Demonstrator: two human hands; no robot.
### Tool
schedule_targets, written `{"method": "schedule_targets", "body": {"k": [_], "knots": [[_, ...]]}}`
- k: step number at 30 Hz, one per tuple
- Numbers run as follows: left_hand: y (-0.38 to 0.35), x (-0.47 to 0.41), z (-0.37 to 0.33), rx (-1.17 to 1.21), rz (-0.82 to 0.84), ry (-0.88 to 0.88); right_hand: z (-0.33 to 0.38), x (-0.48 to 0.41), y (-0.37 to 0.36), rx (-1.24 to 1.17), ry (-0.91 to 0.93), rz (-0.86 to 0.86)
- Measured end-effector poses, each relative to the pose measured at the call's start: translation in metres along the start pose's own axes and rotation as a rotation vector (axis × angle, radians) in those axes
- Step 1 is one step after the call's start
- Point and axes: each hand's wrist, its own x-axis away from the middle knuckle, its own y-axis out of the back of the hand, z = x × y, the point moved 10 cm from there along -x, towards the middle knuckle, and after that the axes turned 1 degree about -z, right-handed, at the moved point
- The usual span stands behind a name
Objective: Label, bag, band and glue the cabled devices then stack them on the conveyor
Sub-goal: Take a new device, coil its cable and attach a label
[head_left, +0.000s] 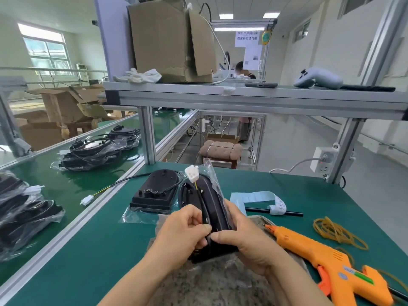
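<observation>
Left hand [185, 230] and right hand [240, 237] both grasp a black device [215, 208], held on edge, partly bagged, over the green table [287, 180]. Glue gun [320, 257] lies just right. Second device [154, 191] lies beyond. Bagged devices [95, 151] rest on the conveyor [66, 191], far left.

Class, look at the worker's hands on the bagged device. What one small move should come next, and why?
Probably the right hand should let go and fetch one of the rubber bands while the left hand holds the device. The device is already in its bag, both hands pinch it, no band shows round it, and the rubber bands lie loose at the right.
</observation>
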Motion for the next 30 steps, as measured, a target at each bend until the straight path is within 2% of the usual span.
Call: {"method": "schedule_targets", "body": {"k": [5,11,16,20,22,25,28,30], "knots": [[0.005,0.002,0.009,0.14,-0.047,0.004,-0.002,-0.005,0.0,0.043,-0.049,0.031],[0.007,-0.004,0.004,0.135,-0.009,-0.047,0.011,-0.01,-0.002,0.321,-0.058,-0.02],[0.004,-0.008,-0.001,0.099,0.032,-0.034,0.009,-0.011,0.0,0.278,-0.05,-0.112],[0.0,-0.012,0.0,0.065,0.059,0.029,0.005,-0.01,0.002,0.242,-0.042,-0.108],[0.0,-0.011,0.0,0.031,0.034,0.037,0.002,-0.009,0.003,0.219,-0.039,-0.077],[0.008,-0.005,-0.004,-0.154,-0.095,-0.025,-0.001,-0.007,0.005,0.216,-0.046,-0.069],[0.007,0.001,-0.011,-0.227,-0.168,-0.075,-0.004,-0.007,0.011,0.219,-0.063,-0.163],[0.001,-0.001,-0.011,-0.187,-0.132,-0.077,-0.007,-0.007,0.016,0.203,-0.083,-0.228]]}}
